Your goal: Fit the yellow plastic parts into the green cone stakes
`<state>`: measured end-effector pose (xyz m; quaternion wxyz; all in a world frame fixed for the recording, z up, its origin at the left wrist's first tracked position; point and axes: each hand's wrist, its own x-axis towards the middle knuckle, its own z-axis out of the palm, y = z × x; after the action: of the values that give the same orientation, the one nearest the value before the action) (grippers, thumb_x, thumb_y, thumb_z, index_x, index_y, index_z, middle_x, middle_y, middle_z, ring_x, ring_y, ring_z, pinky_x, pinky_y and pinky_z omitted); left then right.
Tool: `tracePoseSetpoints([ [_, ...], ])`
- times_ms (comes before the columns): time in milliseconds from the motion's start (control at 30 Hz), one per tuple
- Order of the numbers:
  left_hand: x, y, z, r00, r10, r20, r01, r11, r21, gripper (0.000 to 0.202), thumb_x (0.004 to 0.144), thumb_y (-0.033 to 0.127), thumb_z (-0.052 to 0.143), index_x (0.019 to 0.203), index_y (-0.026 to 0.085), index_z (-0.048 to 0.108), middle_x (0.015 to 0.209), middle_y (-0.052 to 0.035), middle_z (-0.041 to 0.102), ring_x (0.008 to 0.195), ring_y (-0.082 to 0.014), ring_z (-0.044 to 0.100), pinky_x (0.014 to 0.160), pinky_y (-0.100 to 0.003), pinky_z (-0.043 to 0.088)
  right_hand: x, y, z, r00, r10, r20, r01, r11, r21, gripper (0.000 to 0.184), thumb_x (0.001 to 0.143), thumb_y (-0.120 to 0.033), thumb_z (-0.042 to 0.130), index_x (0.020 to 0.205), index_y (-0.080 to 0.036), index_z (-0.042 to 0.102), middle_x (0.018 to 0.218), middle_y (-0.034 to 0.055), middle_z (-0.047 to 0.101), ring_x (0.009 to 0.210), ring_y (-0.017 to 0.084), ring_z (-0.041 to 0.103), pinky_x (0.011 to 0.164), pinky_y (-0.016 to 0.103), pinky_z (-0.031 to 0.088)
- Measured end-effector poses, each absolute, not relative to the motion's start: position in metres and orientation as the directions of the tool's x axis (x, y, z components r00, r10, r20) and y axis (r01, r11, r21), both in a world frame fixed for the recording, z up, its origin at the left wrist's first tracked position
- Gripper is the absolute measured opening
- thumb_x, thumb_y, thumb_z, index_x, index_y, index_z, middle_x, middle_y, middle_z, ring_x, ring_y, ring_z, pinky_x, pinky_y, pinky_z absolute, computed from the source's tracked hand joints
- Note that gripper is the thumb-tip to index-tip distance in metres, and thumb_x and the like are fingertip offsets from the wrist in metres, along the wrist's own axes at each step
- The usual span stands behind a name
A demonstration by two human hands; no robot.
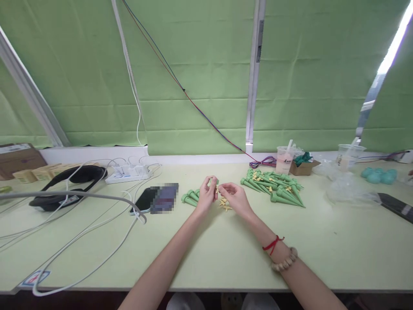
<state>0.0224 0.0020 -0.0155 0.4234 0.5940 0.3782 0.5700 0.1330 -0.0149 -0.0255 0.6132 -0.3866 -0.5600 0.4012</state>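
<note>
Over the middle of the table, my left hand (207, 193) is closed around a green plastic spike (217, 181), of which only a bit shows past the fingers. Close beside it, my right hand (238, 199) pinches a small yellow plastic piece (217, 188) against that spike. Several loose yellow pieces (225, 204) lie on the table just below the fingers. Left of my left hand, a few green spikes (190, 196) rest side by side, partly covered by the hand. A larger heap of green spikes (284, 193), with yellow pieces among them, is to the right.
Two phones, one dark (146, 200) and one blurred out (164, 198), lie left of the spikes. Further left are a black headset (69, 183), a white power strip (127, 173) and looping cables (119, 247). Drink cups (284, 160) and a small cardboard box (303, 167) stand behind the heap.
</note>
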Motion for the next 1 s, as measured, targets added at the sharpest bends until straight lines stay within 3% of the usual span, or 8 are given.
tracePoseSetpoints([
  [100, 0.02, 0.004, -0.013, 0.083, 0.917, 0.389, -0.008, -0.39, 0.921, 0.04, 0.075, 0.056, 0.05, 0.086, 0.019, 0.046, 0.034, 0.0097, 0.034, 0.029, -0.0049, 0.025, 0.033, -0.015, 0.02, 0.131, -0.013, -0.026, -0.06, 0.985, 0.162, -0.259, 0.142, -0.956, 0.038, 0.058, -0.047, 0.069, 0.072, -0.013, 0.063, 0.074, 0.0058, 0.066, 0.067, 0.013, 0.061, 0.074, 0.028, 0.049],
  [200, 0.019, 0.004, -0.012, 0.112, 0.912, 0.393, 0.009, -0.397, 0.918, 0.039, 0.075, 0.054, 0.052, 0.088, 0.018, 0.048, 0.033, 0.0095, 0.035, 0.03, -0.0049, 0.025, 0.033, -0.015, 0.02, 0.133, -0.012, -0.028, -0.069, 0.983, 0.167, -0.29, 0.14, -0.947, 0.037, 0.054, -0.047, 0.072, 0.066, -0.013, 0.062, 0.071, 0.0038, 0.065, 0.068, 0.012, 0.061, 0.077, 0.027, 0.048],
  [367, 0.022, 0.004, -0.02, 0.107, 0.921, 0.375, 0.013, -0.378, 0.926, 0.039, 0.073, 0.054, 0.054, 0.088, 0.018, 0.049, 0.034, 0.0093, 0.035, 0.03, -0.0047, 0.027, 0.035, -0.015, 0.021, 0.138, -0.012, -0.032, 0.023, 0.922, 0.386, 0.015, 0.385, -0.923, 0.029, 0.061, -0.042, 0.067, 0.064, -0.014, 0.06, 0.064, 0.005, 0.063, 0.061, 0.015, 0.058, 0.064, 0.029, 0.048],
  [500, 0.024, 0.009, -0.028, 0.055, 0.947, 0.315, -0.015, -0.315, 0.949, 0.042, 0.072, 0.057, 0.053, 0.085, 0.018, 0.05, 0.033, 0.0094, 0.034, 0.029, -0.0054, 0.027, 0.034, -0.016, 0.019, 0.137, -0.013, -0.036, 0.082, 0.827, 0.556, 0.224, 0.528, -0.819, 0.024, 0.065, -0.039, 0.064, 0.064, -0.015, 0.058, 0.073, 0.0076, 0.064, 0.068, 0.017, 0.059, 0.069, 0.032, 0.048],
  [633, 0.021, 0.014, -0.03, 0.027, 0.943, 0.332, -0.033, -0.331, 0.943, 0.041, 0.07, 0.057, 0.055, 0.083, 0.018, 0.051, 0.037, 0.0095, 0.033, 0.03, -0.0051, 0.029, 0.035, -0.017, 0.02, 0.132, -0.01, -0.041, 0.035, 0.95, 0.311, 0.011, 0.311, -0.95, 0.039, 0.062, -0.051, 0.065, 0.076, -0.014, 0.06, 0.072, 0.0087, 0.065, 0.066, 0.017, 0.062, 0.064, 0.03, 0.05],
  [733, 0.02, 0.014, -0.03, 0.041, 0.936, 0.348, -0.031, -0.347, 0.937, 0.041, 0.071, 0.057, 0.054, 0.083, 0.018, 0.051, 0.036, 0.0093, 0.033, 0.03, -0.0055, 0.03, 0.035, -0.017, 0.02, 0.133, -0.007, -0.044, -0.06, 0.984, 0.167, -0.102, 0.161, -0.982, 0.045, 0.056, -0.056, 0.066, 0.071, -0.014, 0.059, 0.067, 0.0068, 0.064, 0.063, 0.016, 0.062, 0.065, 0.029, 0.05],
  [867, 0.022, 0.01, -0.031, 0.057, 0.938, 0.343, -0.028, -0.342, 0.939, 0.039, 0.072, 0.055, 0.053, 0.082, 0.017, 0.052, 0.033, 0.0091, 0.033, 0.03, -0.0057, 0.028, 0.036, -0.017, 0.02, 0.137, -0.007, -0.045, -0.028, 0.948, 0.317, -0.01, 0.316, -0.949, 0.043, 0.054, -0.056, 0.068, 0.061, -0.016, 0.052, 0.062, 0.0033, 0.061, 0.059, 0.014, 0.058, 0.061, 0.027, 0.047],
  [1000, 0.024, 0.005, -0.03, 0.033, 0.955, 0.294, -0.059, -0.292, 0.955, 0.039, 0.072, 0.055, 0.055, 0.08, 0.017, 0.052, 0.035, 0.0089, 0.033, 0.031, -0.0054, 0.028, 0.037, -0.017, 0.022, 0.136, -0.009, -0.047, -0.004, 0.893, 0.451, 0.07, 0.45, -0.89, 0.042, 0.06, -0.056, 0.065, 0.067, -0.016, 0.054, 0.066, 0.0048, 0.062, 0.061, 0.015, 0.058, 0.058, 0.027, 0.047],
])
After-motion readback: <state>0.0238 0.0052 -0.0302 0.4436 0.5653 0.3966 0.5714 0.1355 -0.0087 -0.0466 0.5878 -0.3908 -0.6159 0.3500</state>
